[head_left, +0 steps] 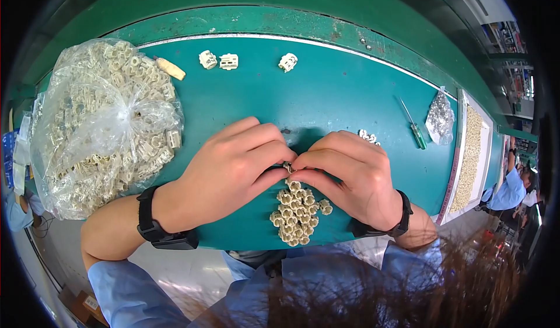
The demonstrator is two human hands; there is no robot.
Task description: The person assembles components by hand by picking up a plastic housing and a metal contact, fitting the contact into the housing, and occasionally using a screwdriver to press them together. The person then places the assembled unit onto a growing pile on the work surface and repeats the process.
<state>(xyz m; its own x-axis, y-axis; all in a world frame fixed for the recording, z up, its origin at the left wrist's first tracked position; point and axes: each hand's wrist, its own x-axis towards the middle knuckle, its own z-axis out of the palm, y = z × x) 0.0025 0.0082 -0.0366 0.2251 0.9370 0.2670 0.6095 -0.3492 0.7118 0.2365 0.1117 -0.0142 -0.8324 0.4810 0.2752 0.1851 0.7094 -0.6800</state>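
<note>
My left hand point(236, 161) and my right hand point(348, 173) meet over the middle of the green bench. Thumb and fingers of both are pinched around one small part point(288, 167), metallic or dark in places; the fingertips hide most of it, so its kind cannot be made out. Just below the fingertips, a cluster of cream ring-shaped plastic parts point(294, 217) lies near the bench's front edge. Behind my right hand sits a little pile of small white pieces point(368, 136), partly covered by the fingers.
A clear bag point(105, 124) stuffed with cream plastic parts fills the left side. Several cream housings point(228, 62) stand along the back. To the right lie a green-handled screwdriver point(416, 131), a bag of small metal parts point(440, 118) and a tray point(468, 159) of tiny beige pieces.
</note>
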